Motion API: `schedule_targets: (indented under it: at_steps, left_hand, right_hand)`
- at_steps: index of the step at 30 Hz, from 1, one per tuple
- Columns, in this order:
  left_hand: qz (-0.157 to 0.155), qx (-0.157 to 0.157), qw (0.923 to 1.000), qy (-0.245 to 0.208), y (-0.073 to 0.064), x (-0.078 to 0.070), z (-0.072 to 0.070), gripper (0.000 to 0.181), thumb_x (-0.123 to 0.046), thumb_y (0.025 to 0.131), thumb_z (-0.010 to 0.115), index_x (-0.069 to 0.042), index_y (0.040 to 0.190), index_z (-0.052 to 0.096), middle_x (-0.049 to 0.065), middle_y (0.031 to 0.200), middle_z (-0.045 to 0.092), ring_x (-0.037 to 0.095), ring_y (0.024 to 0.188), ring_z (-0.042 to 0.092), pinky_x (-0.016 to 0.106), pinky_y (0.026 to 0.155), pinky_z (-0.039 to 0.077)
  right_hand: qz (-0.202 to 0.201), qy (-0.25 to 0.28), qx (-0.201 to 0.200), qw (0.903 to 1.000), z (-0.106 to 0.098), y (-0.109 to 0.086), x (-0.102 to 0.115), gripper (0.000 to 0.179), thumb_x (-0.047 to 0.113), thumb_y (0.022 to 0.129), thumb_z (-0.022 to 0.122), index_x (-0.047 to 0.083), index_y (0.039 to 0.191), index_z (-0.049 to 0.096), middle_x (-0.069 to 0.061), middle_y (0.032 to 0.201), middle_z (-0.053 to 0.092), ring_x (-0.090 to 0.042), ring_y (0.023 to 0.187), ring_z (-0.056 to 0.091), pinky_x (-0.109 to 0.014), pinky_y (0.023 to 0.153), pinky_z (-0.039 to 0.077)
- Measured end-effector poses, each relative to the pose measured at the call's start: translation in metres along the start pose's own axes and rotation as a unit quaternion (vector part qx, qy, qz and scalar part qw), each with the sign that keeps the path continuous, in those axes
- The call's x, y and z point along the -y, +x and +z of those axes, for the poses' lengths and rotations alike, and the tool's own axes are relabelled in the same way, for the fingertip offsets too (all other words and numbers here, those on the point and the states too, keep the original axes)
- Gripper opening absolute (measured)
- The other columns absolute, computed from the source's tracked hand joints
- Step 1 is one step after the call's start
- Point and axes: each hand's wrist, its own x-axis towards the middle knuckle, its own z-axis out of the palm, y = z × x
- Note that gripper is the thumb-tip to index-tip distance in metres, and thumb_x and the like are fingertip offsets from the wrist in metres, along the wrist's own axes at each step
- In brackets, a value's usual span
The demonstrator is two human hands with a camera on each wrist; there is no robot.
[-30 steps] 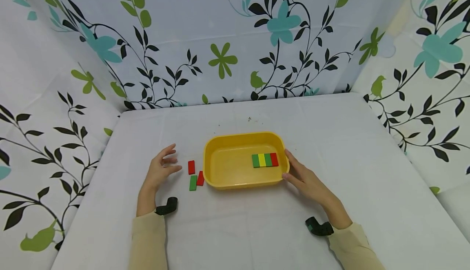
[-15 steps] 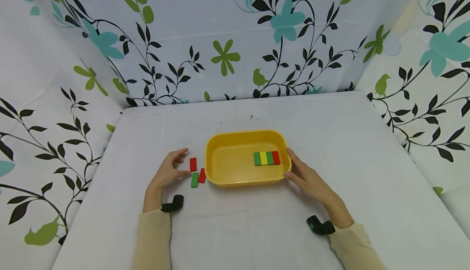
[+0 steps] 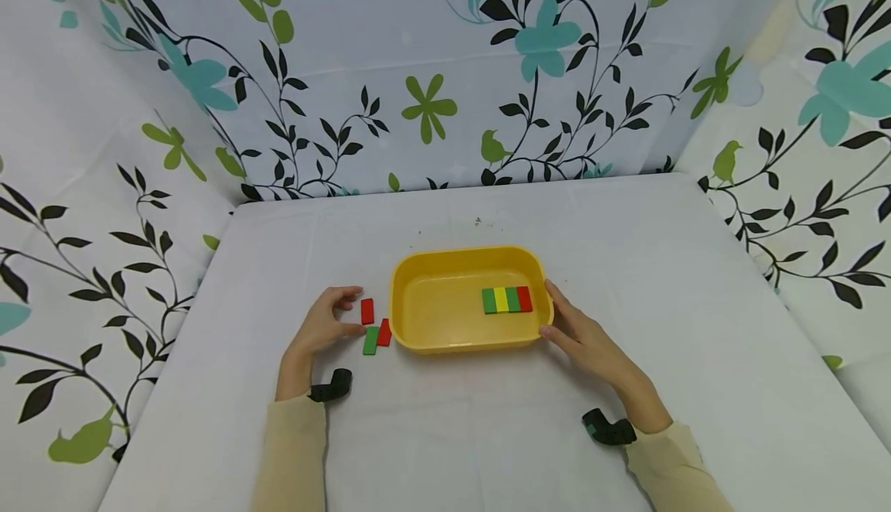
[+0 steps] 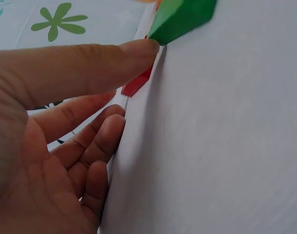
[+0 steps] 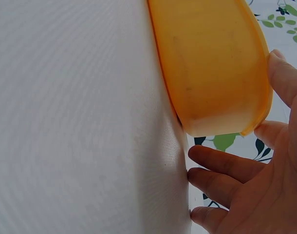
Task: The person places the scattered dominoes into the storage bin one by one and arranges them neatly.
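Beside the left end of a yellow plastic tray, two red tiles and a green tile lie on the white cloth. My left hand is just left of them; its thumb tip is right at the green tile in the left wrist view, the other fingers loosely bent. At the tray's right end, my right hand touches the rim with thumb and forefinger, its remaining fingers spread below the rim in the right wrist view. Inside the tray, a row of tiles runs green, yellow, green, red.
White cloth covers the table. Leaf-and-flower patterned curtains rise behind it and at both sides. A few dark specks dot the cloth beyond the tray. Black wrist cameras sit on both wrists.
My left hand has moved right, up to the loose tiles, and its thumb has reached the green one. The right hand stays at the tray; the whole view shifts slightly.
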Motion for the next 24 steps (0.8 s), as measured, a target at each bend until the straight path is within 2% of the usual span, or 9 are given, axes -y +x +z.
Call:
schedule_targets:
  at_steps: [5,11,19,24]
  left_hand:
    - [0.015,0.004,0.9999,0.001,0.0032,-0.0034,0.0058,0.059,0.003,0.073,0.078,0.000,0.128,0.059,0.017,0.119,0.055,0.029,0.103,0.050,0.044,0.099,0.041]
    - [-0.007,-0.001,1.0000,0.007,0.0022,-0.0068,0.0067,0.048,0.001,0.075,0.077,-0.002,0.120,0.065,0.015,0.112,0.057,0.028,0.103,0.050,0.043,0.098,0.041]
    - [-0.001,0.001,1.0000,-0.004,0.0004,-0.0046,0.0045,0.044,0.001,0.075,0.077,-0.002,0.118,0.066,0.015,0.109,0.057,0.028,0.102,0.051,0.043,0.098,0.041]
    - [-0.004,0.000,0.9999,-0.017,0.0002,-0.0010,0.0021,0.046,-0.005,0.078,0.078,-0.004,0.122,0.064,0.016,0.110,0.061,0.030,0.104,0.051,0.043,0.097,0.040]
  right_hand:
    - [0.003,0.003,0.000,1.0000,-0.0005,-0.0006,-0.0002,0.075,0.035,0.100,0.054,0.026,0.158,0.009,-0.012,0.163,0.016,-0.038,0.148,0.020,-0.060,0.114,0.024]
    - [0.003,0.000,0.000,1.0000,-0.0003,-0.0005,0.0006,0.075,0.036,0.100,0.054,0.024,0.159,0.009,-0.012,0.163,0.017,-0.038,0.148,0.021,-0.059,0.113,0.025]
    - [0.005,0.006,0.000,1.0000,0.0004,-0.0009,0.0001,0.075,0.036,0.099,0.055,0.026,0.158,0.009,-0.011,0.163,0.016,-0.038,0.149,0.019,-0.060,0.114,0.023]
    - [0.003,0.004,-0.001,1.0000,0.0006,-0.0004,-0.0005,0.075,0.036,0.099,0.055,0.027,0.158,0.009,-0.011,0.163,0.016,-0.038,0.149,0.020,-0.060,0.114,0.024]
